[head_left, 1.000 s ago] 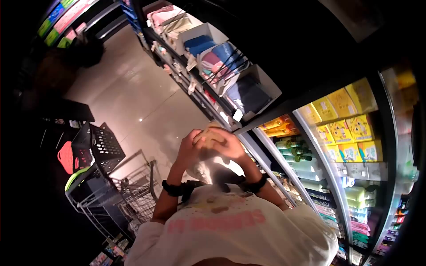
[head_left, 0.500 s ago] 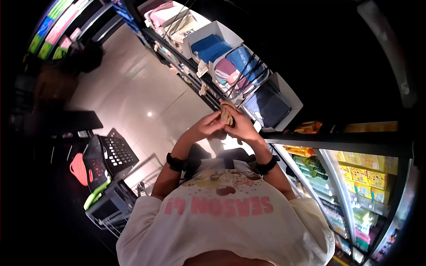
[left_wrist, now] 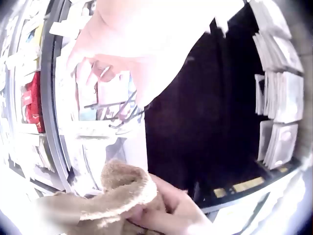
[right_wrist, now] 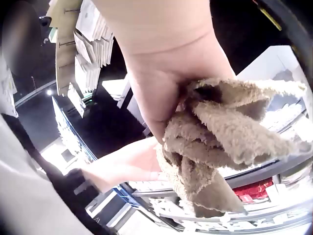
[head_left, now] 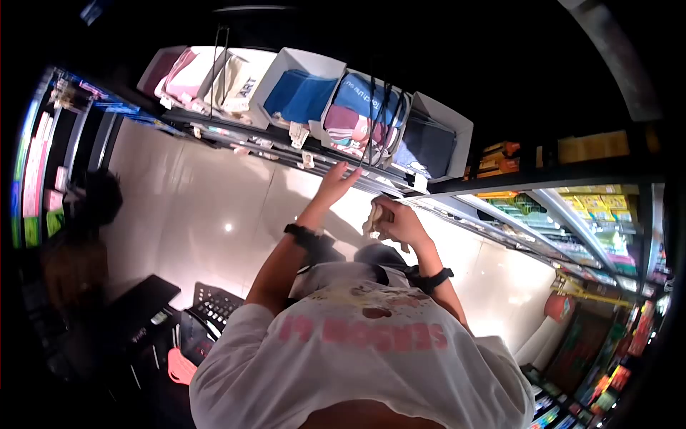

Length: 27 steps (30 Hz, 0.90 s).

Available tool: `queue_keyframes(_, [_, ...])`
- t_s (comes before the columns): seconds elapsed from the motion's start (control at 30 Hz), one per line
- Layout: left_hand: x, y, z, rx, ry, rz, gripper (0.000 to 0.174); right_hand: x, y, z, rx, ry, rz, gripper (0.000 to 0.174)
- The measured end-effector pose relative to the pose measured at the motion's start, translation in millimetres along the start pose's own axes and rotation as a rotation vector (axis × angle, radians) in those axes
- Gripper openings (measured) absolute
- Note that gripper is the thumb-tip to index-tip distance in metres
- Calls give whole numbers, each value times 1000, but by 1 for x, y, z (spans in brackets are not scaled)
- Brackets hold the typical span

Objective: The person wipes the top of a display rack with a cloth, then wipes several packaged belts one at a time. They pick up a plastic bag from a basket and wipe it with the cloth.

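A beige fuzzy cloth (right_wrist: 210, 142) hangs bunched from my right hand (right_wrist: 171, 73), whose fingers curl round it; in the head view the right hand (head_left: 401, 223) holds the same cloth (head_left: 373, 220) in front of the shirt. My left hand (head_left: 337, 184) is apart from the cloth, fingers extended toward the shelf bins, holding nothing visible. In the left wrist view the left hand (left_wrist: 132, 44) is over a bin of folded pink and white textiles (left_wrist: 110, 93), with the cloth (left_wrist: 122, 196) below. Whether its fingers touch the textiles cannot be told.
A row of bins holds blue folded cloths (head_left: 300, 96) and dark ones (head_left: 432, 146). Shelves of yellow packages (head_left: 597, 207) stand at the right. A black basket (head_left: 214, 304) and a dark-haired person (head_left: 100, 204) are at the left, on pale tiled floor (head_left: 179, 193).
The left hand has let go of the cloth and moved away toward the bins, while the right hand keeps hold of it. The head view has turned, bringing the bin row more level.
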<state>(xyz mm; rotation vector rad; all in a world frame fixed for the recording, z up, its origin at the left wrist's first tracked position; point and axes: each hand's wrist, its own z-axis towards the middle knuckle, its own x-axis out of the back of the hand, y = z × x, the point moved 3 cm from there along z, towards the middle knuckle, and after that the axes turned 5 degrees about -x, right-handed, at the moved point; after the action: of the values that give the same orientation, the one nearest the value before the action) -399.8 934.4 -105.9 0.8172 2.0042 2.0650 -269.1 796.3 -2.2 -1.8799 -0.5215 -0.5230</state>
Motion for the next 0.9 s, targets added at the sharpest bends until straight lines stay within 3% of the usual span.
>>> queue_keyframes(0.03, [-8, 5, 13, 16, 27, 79, 63, -2, 5, -5, -31, 28, 25, 47])
queue_keyframes(0.1, [-22, 23, 39, 148, -211, 43, 71, -1, 15, -15, -100, 59, 33, 48])
queue_keyframes(0.13, [-35, 22, 48, 0, -20, 53, 64, 0, 22, -22, -88, 91, 41, 48])
queue_keyframes(0.17, [-47, 15, 52, -74, 18, -26, 50, 2, 29, -27, -75, 121, 47, 49])
queue_keyframes(0.2, [-53, 12, 56, 50, -29, -116, 43, 8, 26, -34, -102, 139, 63, 50])
queue_keyframes(0.23, [-62, 5, 59, 178, -75, -204, 35, 17, 17, -41, -255, 82, 152, 51])
queue_keyframes(0.27, [-71, -11, 65, 187, -89, -267, 24, 18, 24, -45, -196, 126, 130, 52])
queue_keyframes(0.33, [-74, -27, 69, 161, -74, -97, 14, 30, 33, -53, -134, 173, 106, 53])
queue_keyframes(0.4, [-65, -31, 65, 112, -29, -72, 12, 41, 34, -57, -252, 154, 183, 55])
queue_keyframes(0.5, [-40, -5, 48, 278, -152, -230, 16, 56, 26, -53, -213, 166, 308, 49])
queue_keyframes(0.63, [-18, 14, 42, 324, -165, -130, 19, 68, 22, -35, -137, 135, 165, 49])
queue_keyframes(0.7, [-20, 17, 43, 346, -211, -224, 18, 71, 27, -23, -129, 132, 186, 49])
queue_keyframes(0.77, [-27, 19, 42, 340, -228, -364, 16, 67, 47, -3, 18, 235, 160, 49])
queue_keyframes(0.83, [-39, 18, 38, 333, -254, -659, 11, 61, 68, 23, -92, 203, 349, 45])
queue_keyframes(0.9, [-53, 21, 35, 312, -279, -700, 6, 58, 74, 51, -21, 166, 725, 39])
